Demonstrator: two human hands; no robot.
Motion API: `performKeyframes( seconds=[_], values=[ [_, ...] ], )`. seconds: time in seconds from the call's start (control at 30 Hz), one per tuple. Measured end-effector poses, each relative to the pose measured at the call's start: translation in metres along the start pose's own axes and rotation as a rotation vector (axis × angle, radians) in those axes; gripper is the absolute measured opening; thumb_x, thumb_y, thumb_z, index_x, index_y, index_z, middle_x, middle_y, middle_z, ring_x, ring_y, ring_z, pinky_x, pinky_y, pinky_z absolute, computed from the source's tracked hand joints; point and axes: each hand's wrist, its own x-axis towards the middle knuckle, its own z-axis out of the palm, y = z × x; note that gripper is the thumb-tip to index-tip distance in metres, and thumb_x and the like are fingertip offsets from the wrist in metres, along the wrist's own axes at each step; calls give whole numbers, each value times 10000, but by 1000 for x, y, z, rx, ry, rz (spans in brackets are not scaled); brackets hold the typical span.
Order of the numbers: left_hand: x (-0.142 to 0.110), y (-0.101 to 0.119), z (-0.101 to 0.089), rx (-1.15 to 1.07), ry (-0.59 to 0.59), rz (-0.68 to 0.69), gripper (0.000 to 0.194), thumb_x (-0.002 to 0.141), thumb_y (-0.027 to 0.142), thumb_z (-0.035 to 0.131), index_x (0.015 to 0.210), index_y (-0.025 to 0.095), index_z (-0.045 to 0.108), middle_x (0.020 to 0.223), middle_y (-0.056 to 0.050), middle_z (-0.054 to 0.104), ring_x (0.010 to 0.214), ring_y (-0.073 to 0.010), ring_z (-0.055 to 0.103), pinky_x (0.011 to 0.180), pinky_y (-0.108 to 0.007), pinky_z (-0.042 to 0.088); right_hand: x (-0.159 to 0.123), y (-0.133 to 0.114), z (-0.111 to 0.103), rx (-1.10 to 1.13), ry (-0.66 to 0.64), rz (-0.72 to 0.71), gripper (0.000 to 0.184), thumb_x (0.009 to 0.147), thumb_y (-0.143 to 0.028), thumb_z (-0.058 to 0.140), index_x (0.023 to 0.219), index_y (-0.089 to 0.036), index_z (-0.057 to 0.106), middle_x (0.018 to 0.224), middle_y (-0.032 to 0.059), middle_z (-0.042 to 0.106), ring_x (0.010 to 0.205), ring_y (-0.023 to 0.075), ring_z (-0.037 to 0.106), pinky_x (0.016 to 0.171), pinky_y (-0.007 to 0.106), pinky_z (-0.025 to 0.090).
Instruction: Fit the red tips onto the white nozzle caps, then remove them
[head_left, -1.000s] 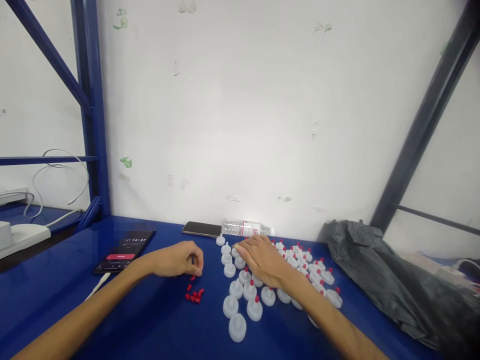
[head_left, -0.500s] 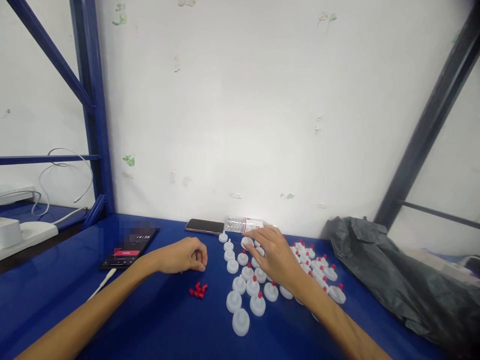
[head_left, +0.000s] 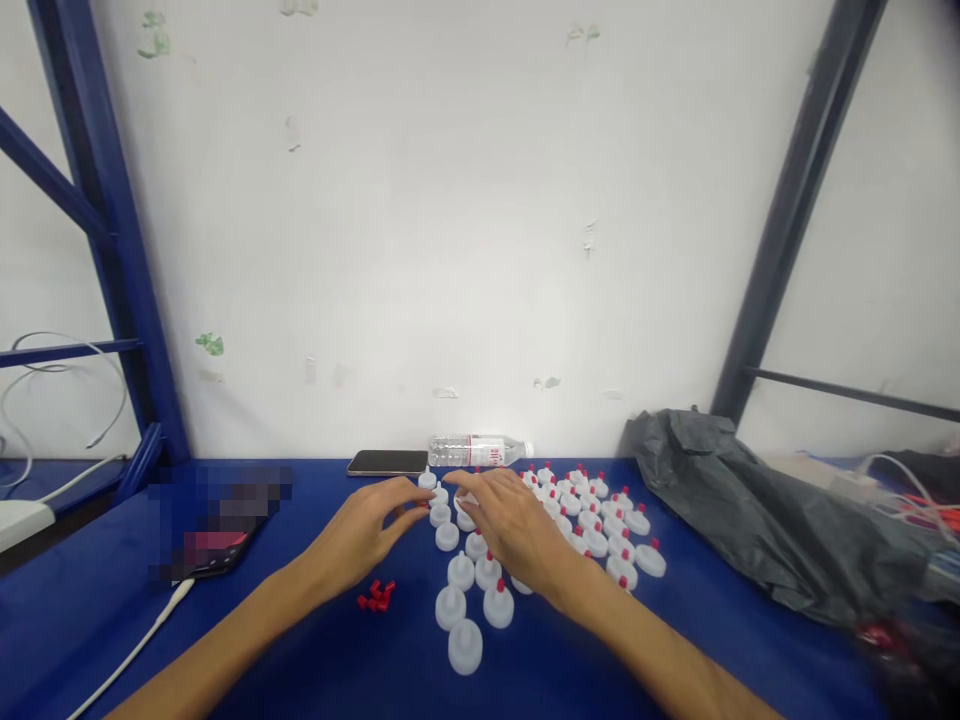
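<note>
My left hand (head_left: 373, 530) reaches in from the left, its thumb and forefinger pinching a small red cap (head_left: 427, 504), mostly hidden by the fingertips. Facing it, my right hand (head_left: 510, 520) curls over a white nozzle lid (head_left: 463, 503), which the fingers partly cover. A column of white lids with bare nozzles, including a front one (head_left: 465, 648), runs along the left of the group. Many others, such as one lid (head_left: 498, 604), carry red tips. Several loose red caps (head_left: 377, 597) lie in a small pile below my left hand.
A dark phone (head_left: 388, 462) and a clear plastic bottle (head_left: 480, 450) lie along the wall. At left, another phone (head_left: 225, 540) has a white cable (head_left: 135, 655) plugged in. A grey plastic bag (head_left: 720, 500) lies on the right of the blue table (head_left: 315, 670).
My left hand has moved right and forward from near the red pile to the lids, bringing its fingertips close to my right hand's. The camera view has turned slightly right.
</note>
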Motion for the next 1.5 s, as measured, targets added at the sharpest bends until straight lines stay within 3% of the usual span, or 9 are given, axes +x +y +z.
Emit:
performKeyframes(
  seconds=[0.1, 0.3, 0.53, 0.67, 0.9, 1.03, 1.17, 1.3, 1.5],
  values=[
    [-2, 7, 7, -8, 15, 40, 282, 965, 366, 483, 1104, 245, 697, 1014, -42, 715, 836, -178, 632, 744, -265, 491, 3, -3, -1, -15, 33, -15, 447, 956, -127, 512, 1384, -189, 398, 994, 67, 688, 970, 228, 598, 933, 436, 455],
    [-3, 18, 17, 2, 51, 120, 249, 956, 337, 506, 1079, 282, 716, 1049, -39, 728, 952, -202, 673, 864, -295, 512, 3, -6, 2, -88, 33, -74, 501, 917, -130, 580, 1380, -194, 398, 1160, 68, 667, 991, 205, 591, 1033, 447, 380],
    [-6, 14, 24, 106, 27, 85, 233, 936, 398, 532, 1051, 304, 711, 975, -31, 767, 847, -220, 714, 732, -304, 523, 2, -6, 3, -132, 0, -91, 511, 918, -121, 559, 1397, -197, 400, 1058, 37, 678, 970, 197, 592, 1053, 438, 356],
    [-9, 15, 26, 99, 63, 101, 254, 958, 406, 494, 998, 293, 718, 955, -32, 768, 856, -219, 715, 744, -297, 516, 2, -9, 0, -164, -4, -156, 535, 919, -54, 475, 1430, -175, 372, 933, 32, 672, 955, 197, 574, 1078, 445, 327],
    [-7, 16, 25, 59, 101, 80, 220, 941, 370, 521, 964, 287, 723, 932, -30, 746, 831, -211, 688, 739, -301, 503, 1, -9, -1, -166, 1, -176, 562, 914, -47, 491, 1443, -188, 363, 919, 29, 663, 962, 191, 577, 1087, 442, 328],
    [-4, 25, 24, -73, 120, -100, 218, 852, 442, 628, 810, 233, 672, 783, 0, 675, 644, -164, 593, 613, -277, 465, -1, -6, -1, -140, 44, -217, 483, 954, -65, 443, 1415, -200, 396, 913, 22, 680, 924, 171, 582, 1078, 430, 342],
    [-1, 34, 20, -296, 93, -289, 329, 751, 463, 707, 978, 242, 616, 909, 12, 650, 549, -104, 492, 519, -245, 422, -1, -8, -5, -125, 121, -282, 383, 967, -74, 439, 1321, -215, 474, 959, 12, 704, 940, 154, 592, 1064, 409, 355],
    [0, 36, 18, -553, 11, -297, 539, 687, 388, 751, 1178, 238, 588, 1033, -29, 655, 732, -152, 587, 597, -242, 476, 1, -15, -9, -90, 195, -339, 344, 950, -54, 464, 1243, -224, 528, 938, -16, 719, 977, 138, 594, 1028, 369, 378],
    [-3, 34, 17, -775, -143, -296, 557, 757, 445, 728, 1222, 159, 619, 827, -31, 682, 569, -111, 527, 509, -241, 464, -1, -16, -8, -102, 229, -343, 293, 956, -84, 479, 1200, -215, 574, 927, 3, 732, 993, 159, 596, 1024, 383, 379]
  ],
)
